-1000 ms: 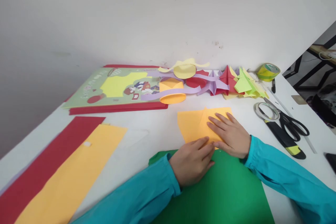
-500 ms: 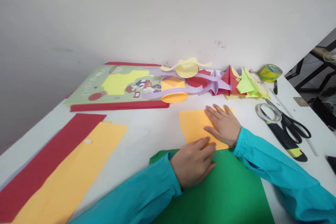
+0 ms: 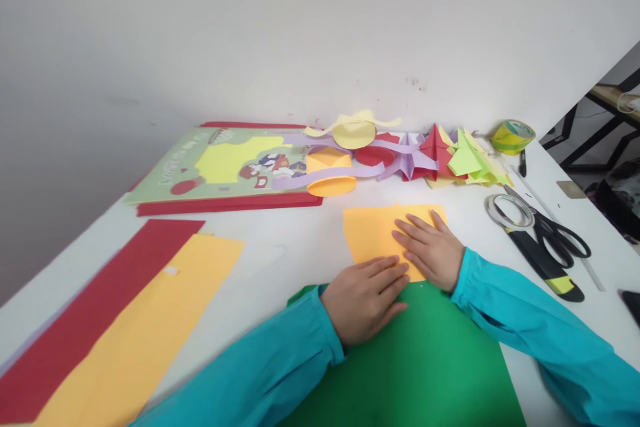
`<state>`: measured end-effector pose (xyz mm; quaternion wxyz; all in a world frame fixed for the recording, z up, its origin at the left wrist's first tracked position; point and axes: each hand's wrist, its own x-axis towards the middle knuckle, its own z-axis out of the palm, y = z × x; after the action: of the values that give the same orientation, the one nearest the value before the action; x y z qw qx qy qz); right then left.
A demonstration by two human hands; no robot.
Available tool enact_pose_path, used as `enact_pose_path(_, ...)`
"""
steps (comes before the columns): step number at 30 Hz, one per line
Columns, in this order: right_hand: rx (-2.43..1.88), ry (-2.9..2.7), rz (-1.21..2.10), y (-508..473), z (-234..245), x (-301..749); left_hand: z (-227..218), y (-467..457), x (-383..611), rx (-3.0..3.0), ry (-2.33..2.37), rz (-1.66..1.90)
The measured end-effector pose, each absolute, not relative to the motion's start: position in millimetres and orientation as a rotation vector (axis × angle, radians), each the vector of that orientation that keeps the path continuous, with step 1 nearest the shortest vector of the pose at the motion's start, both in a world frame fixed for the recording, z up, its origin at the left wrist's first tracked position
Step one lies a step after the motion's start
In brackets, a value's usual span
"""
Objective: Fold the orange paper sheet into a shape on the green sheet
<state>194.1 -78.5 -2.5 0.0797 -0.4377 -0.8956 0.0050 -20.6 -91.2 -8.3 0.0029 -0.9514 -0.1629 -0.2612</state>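
Note:
A piece of orange paper point(image 3: 369, 232) lies on the white table, its near edge meeting a large green sheet point(image 3: 430, 353). My right hand point(image 3: 430, 247) rests flat on the orange paper with the fingers stretched toward the left. Beside it, my left hand point(image 3: 369, 299) lies across the paper's near edge and the green sheet, fingers extended and palm down. Neither hand grips anything. Part of the orange paper is hidden under both hands.
On the right lie scissors point(image 3: 555, 233), a box cutter point(image 3: 545, 267) and a clear tape roll point(image 3: 510, 211). Folded paper shapes point(image 3: 470, 157) and a green tape roll point(image 3: 513, 137) stand along the wall. Orange point(image 3: 150, 320) and red strips point(image 3: 100, 320) lie left, below a decorated card point(image 3: 175, 163).
My right hand has shifted slightly right and its fingers lie lower on the orange paper. My left hand's fingers have flattened, and the hand has moved a little left.

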Motion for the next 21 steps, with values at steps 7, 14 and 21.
enact_pose_path(7, -1.353, -2.642, 0.003, -95, -5, 201, -17, -80, -33, -3.112, -0.379, -0.738)
enact_pose_path(14, -1.364, -2.651, 0.011, -92, -6, 200, -29, -81, -39, -3.048, -0.386, -0.889)
enact_pose_path(21, -1.379, -2.657, 0.031, -93, -4, 199, -17, -82, -54, -3.031, -0.412, -0.961)
